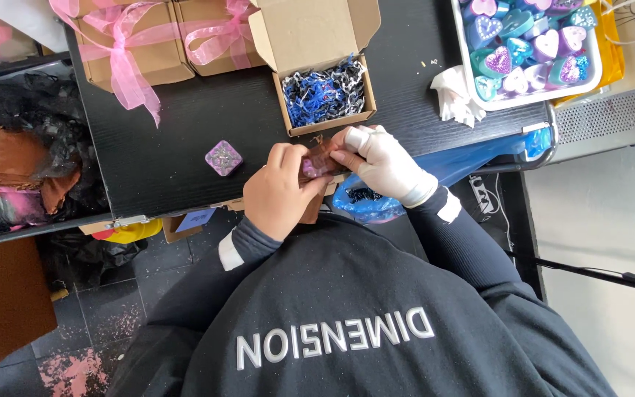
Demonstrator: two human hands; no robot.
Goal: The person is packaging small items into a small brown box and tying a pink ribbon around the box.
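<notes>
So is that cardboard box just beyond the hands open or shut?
Open. The cardboard box has its lid flap folded back, and blue, black and white shredded paper shows inside.

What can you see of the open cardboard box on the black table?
The small brown cardboard box sits upright on the black wood-grain table, its lid flap folded back with side tabs spread. Inside lies a loose nest of shredded blue, black and white paper. It stands beside two closed ribbon-tied boxes. Neither hand touches it; the gloved right hand is nearest.
</notes>
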